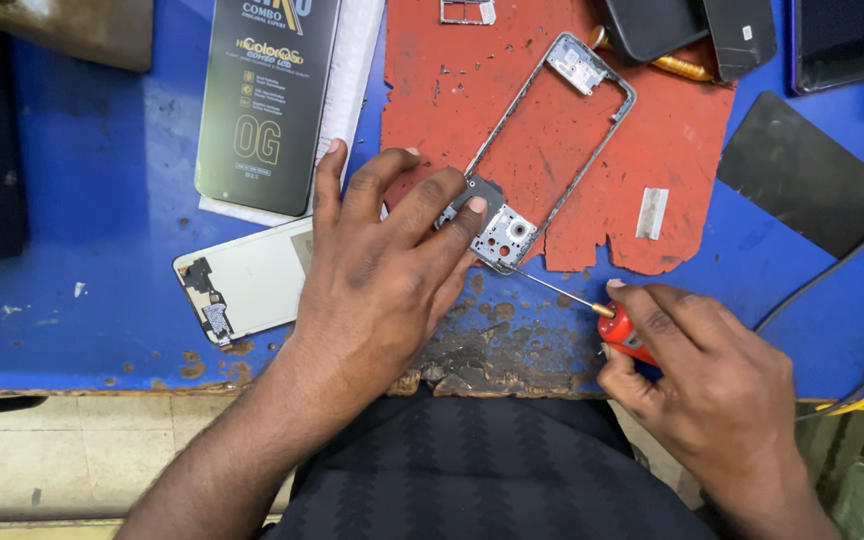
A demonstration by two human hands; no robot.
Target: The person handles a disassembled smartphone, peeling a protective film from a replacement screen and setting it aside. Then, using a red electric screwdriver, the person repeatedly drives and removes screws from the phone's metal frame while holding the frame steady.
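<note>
A grey phone middle frame [592, 140] lies slanted on a torn red mat [602, 190] on the blue bench. My left hand [382, 270] presses its fingertips on the frame's near corner, where the camera cutouts sit [507, 235]. My right hand [697, 370] grips a small red-handled screwdriver [624, 330]. Its thin shaft [557, 290] points up-left, with the tip at that same corner of the frame.
A white phone back panel [247, 280] lies left of my left hand. A dark product box [267, 100] sits behind it. Black phones [692, 30] and a black sheet [802, 170] lie at the back right. Cables [852, 270] run along the right edge. The bench front edge [492, 375] is worn.
</note>
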